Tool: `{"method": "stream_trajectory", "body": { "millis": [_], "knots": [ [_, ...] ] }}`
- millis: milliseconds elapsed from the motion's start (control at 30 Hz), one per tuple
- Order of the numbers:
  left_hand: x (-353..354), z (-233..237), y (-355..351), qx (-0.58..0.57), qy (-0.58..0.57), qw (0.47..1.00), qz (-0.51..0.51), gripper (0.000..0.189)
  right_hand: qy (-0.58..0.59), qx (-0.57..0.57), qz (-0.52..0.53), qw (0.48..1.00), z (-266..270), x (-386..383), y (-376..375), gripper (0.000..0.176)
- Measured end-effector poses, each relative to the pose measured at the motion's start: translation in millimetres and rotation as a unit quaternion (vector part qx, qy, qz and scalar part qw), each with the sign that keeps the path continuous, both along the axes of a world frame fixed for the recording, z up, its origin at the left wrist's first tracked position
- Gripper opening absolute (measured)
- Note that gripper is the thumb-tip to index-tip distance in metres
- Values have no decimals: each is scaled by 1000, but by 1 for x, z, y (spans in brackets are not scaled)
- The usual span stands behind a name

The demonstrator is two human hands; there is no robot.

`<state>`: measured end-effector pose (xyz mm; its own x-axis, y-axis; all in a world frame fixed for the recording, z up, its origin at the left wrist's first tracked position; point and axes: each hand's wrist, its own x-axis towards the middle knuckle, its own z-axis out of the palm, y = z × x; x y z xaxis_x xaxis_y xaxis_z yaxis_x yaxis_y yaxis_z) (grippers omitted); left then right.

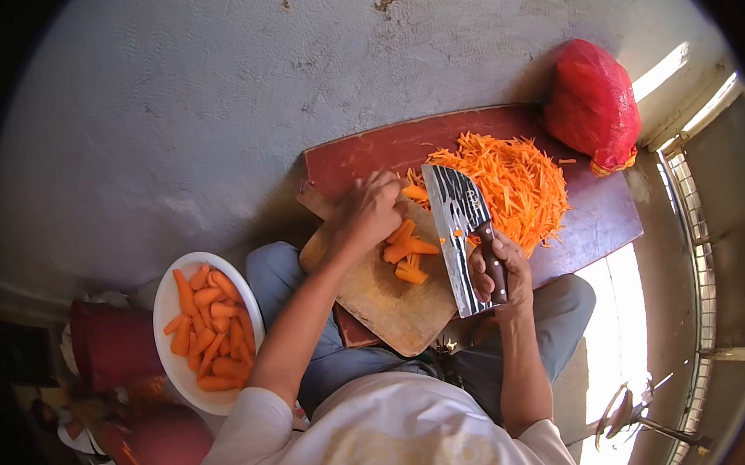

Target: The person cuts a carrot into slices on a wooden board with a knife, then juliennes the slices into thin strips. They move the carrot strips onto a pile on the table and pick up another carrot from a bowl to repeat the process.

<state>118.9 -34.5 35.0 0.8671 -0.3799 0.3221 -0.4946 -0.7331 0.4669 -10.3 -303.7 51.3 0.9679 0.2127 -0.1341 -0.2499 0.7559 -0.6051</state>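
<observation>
My right hand (509, 269) grips the dark wooden handle of a cleaver (453, 228). Its broad blade, patterned black and silver, is tilted above the right side of the wooden cutting board (377, 308), with orange bits stuck to it. At the board's far left, my left hand (378, 203) has its fingers curled down beside a carrot piece (415, 193); what lies under them is hidden. Cut carrot chunks (405, 247) lie mid-board between both hands. Beyond the blade rises a big heap of shredded carrot (510, 185).
The board rests on a dark red low table (351, 164) against a grey wall. A red mesh sack (594, 101) stands at its far right. On my left, a white basin (166, 306) holds several peeled carrots (216, 325), near a red bucket (110, 345). A fan (632, 414) stands at right.
</observation>
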Motion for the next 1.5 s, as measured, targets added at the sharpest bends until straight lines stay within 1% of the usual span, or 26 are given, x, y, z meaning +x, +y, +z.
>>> {"method": "stream_trajectory", "body": {
  "millis": [67,100,133,167,200,300,400,500,600,667,700,767,800,833,867,900,967,1000,1100,1133,1233,1267,1367,1467,1500],
  "knots": [
    [22,-13,-14,25,36,999,-20,28,5,12,-1,1000,4,-1,-1,47],
    [29,-6,-18,53,60,996,-31,30,9,18,-2,1000,6,-3,-1,46],
    [34,3,-23,82,84,992,-43,32,8,16,6,1000,8,-3,-2,40],
    [38,12,-27,111,108,987,-54,34,9,6,1,1000,8,-3,-2,39],
    [40,12,-27,108,93,988,-60,30,11,-5,-2,1000,6,-3,-2,38],
    [49,15,-33,138,113,983,-40,27,8,-23,-1,1000,4,-3,-1,34],
    [39,22,-29,87,87,991,-43,19,0,-26,4,1000,3,-1,0,32],
    [45,9,-23,104,84,988,-77,15,4,-24,-2,1000,5,-2,-1,30],
    [31,4,-12,-14,18,998,-64,17,8,-30,-13,999,8,-3,-3,31],
    [21,2,-6,-155,61,986,-30,18,12,-41,-24,999,10,-4,-5,34],
    [14,3,-4,-224,83,971,-11,19,-4,-92,-15,996,10,-4,-7,34],
    [-2,4,3,-289,165,942,35,21,-35,-192,5,981,9,-5,-10,36],
    [-10,7,5,-320,205,923,58,22,-78,-314,5,946,11,-7,-8,40],
    [-18,8,9,-336,207,916,69,22,-120,-431,4,894,15,-13,-5,44],
    [-25,10,14,-352,210,909,79,23,-159,-540,2,826,19,-20,-3,49],
    [-29,14,18,-367,213,901,88,23,-225,-605,-1,764,24,-26,1,50],
    [-37,35,35,-333,150,931,13,21,-345,-712,-5,611,36,-38,11,52],
    [-42,47,39,-313,119,942,-23,20,-326,-716,29,616,42,-43,20,45],
    [-60,88,33,-174,145,968,-112,19,-362,-731,59,576,39,-46,35,29],
    [-69,101,21,-156,167,966,-122,15,-375,-734,48,564,44,-48,38,18],
    [-66,80,12,-21,154,964,-215,14,-389,-746,57,538,38,-50,40,19],
    [-64,73,7,-28,181,958,-220,11,-399,-745,52,532,34,-50,41,20],
    [-50,47,-3,25,102,957,-271,10,-418,-746,47,515,27,-53,45,22],
    [-39,46,-20,10,108,963,-245,7,-422,-750,52,506,26,-53,47,26],
    [-38,49,-21,15,71,971,-227,8,-422,-750,52,507,26,-53,45,28]
  ]
}}
